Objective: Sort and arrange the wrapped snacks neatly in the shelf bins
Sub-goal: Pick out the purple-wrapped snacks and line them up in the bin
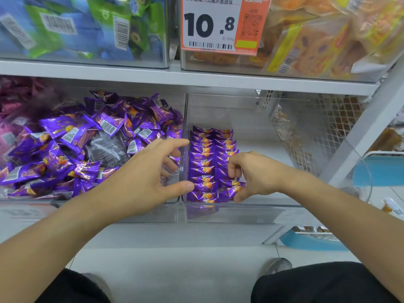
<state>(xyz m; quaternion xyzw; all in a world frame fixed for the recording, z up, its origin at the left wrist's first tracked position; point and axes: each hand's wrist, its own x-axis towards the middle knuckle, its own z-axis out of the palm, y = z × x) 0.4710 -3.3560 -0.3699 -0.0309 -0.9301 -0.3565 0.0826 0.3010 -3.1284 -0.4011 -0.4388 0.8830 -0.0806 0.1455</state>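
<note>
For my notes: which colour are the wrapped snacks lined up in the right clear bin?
Purple wrapped snacks with an orange spot, head view.

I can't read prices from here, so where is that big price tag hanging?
In the head view, the orange and white price tag hangs top centre on the front of the upper shelf's clear bin, above the rows of purple snacks.

Bare forearms (pixel 65 226), black trousers (pixel 317 285)

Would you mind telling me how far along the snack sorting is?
Done: two neat rows of purple snacks fill the left part of the right bin. In hand: the right hand pinches a snack in the second row; the left hand reaches, fingers spread. Left: the jumbled pile in the left bin.
</note>
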